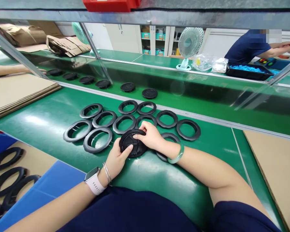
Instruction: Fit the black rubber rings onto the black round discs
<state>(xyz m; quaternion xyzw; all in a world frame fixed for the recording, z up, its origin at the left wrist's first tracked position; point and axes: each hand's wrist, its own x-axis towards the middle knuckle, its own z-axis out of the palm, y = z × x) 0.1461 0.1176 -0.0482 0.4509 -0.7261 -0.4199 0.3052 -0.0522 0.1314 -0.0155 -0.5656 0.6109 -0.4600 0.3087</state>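
A round black part (pixel 133 149) with a ridged disc face is held low over the green table, near my body. My left hand (pixel 116 158) grips its left edge, the thumb pressed on its face. My right hand (pixel 149 136) holds its upper right rim, with the thumb on the face and the fingers bent round the edge. Several black rings lie on the table beyond and beside my hands, among them a ring (pixel 98 140) to the left and a ring (pixel 188 129) to the right. One ring (pixel 161 156) is partly hidden under my right wrist.
Behind a metal rail, several black discs (pixel 127 87) sit in a row on a green strip. Cardboard sheets (pixel 19 93) lie at left, more cardboard (pixel 275 170) at right. A blue box (pixel 38 193) holds rings. A person's arm (pixel 9 69) reaches in; another person (pixel 247 46) works behind.
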